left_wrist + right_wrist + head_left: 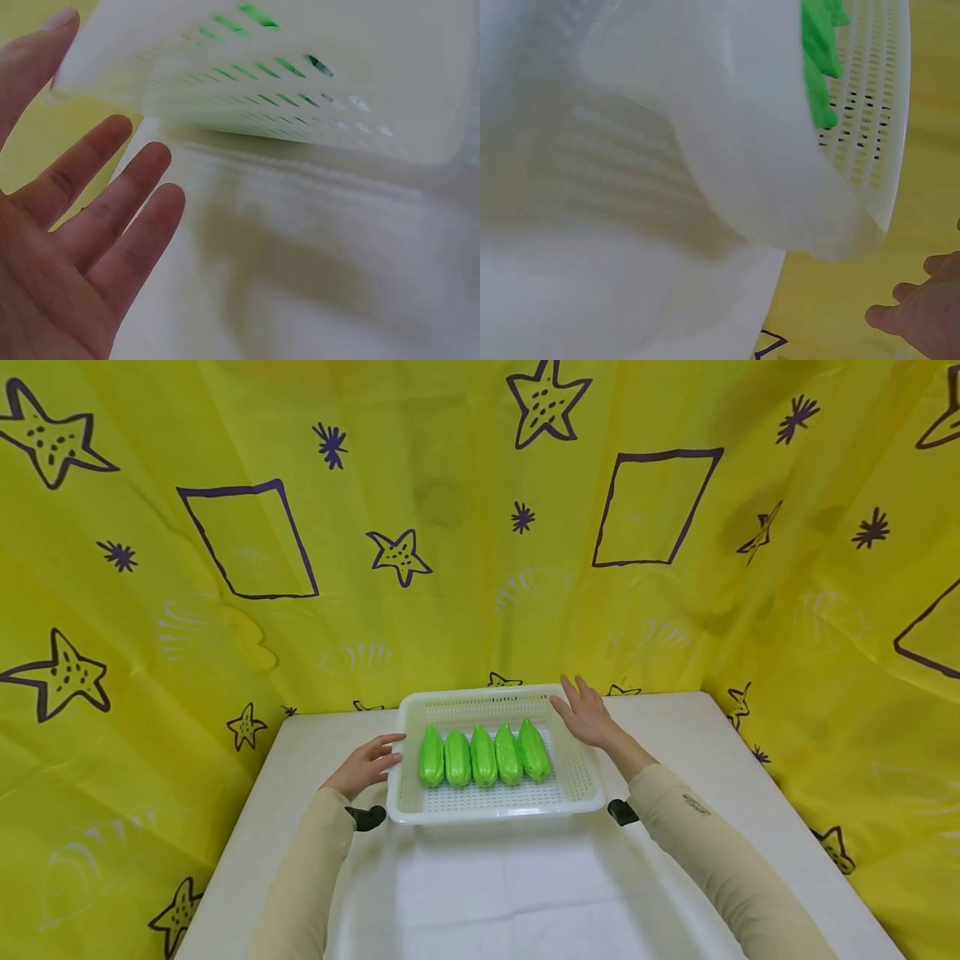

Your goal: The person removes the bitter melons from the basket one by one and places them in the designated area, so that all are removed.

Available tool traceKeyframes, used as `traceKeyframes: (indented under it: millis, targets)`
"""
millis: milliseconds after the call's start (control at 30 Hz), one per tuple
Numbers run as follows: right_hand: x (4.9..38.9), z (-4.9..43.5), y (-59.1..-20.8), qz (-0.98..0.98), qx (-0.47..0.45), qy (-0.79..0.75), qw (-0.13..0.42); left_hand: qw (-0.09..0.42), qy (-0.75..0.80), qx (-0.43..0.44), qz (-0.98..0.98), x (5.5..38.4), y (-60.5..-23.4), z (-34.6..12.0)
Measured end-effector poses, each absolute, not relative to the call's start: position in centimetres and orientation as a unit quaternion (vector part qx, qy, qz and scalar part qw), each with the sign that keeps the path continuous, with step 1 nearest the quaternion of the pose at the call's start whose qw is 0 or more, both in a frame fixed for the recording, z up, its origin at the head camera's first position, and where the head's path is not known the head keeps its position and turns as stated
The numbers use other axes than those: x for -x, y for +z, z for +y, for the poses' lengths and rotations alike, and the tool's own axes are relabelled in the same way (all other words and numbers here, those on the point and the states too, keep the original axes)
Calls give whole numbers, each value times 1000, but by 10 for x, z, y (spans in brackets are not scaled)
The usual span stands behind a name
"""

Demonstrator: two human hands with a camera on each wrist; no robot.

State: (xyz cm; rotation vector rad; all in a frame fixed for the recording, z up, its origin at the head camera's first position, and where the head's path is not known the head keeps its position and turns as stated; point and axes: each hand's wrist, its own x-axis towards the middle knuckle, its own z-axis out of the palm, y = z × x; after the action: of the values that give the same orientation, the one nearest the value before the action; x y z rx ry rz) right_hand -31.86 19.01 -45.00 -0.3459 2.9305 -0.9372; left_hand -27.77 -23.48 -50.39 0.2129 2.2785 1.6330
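A white plastic basket (495,817) with slotted walls stands on the white table. Several bright green, glossy, ribbed gourd-like vegetables (483,758) lie side by side in it. At the basket's left rim is my left hand (366,767), its fingers spread and fairly straight. In the left wrist view that hand (90,217) shows the thumb up beside the basket wall (360,82) and the other fingers below it. My right hand (587,714) is at the back right corner, fingers extended over the rim. The right wrist view catches only its fingertips (885,316), past the basket's corner.
A yellow curtain (450,635) with starfish and frame drawings hangs behind and on both sides of the table (510,893). Black wrist-camera mounts (367,817) jut from both sleeves near the basket's front corners.
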Motion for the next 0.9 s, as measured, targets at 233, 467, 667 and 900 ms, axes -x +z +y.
traceKeyframes:
  millis: [233, 467, 667, 900]
  targets:
    - [319, 181, -445, 940, 116, -319, 30, 201, 654, -30, 729, 275, -510, -231]
    - [322, 179, -439, 933, 115, -338, 41, 207, 665, -24, 717, 275, -510, -228]
    - [324, 177, -436, 928, 112, -353, 52, 212, 670, -32, 711, 274, -511, -229]
    - [327, 175, -431, 914, 106, -385, 66, 216, 677, -33, 703, 273, -511, -228]
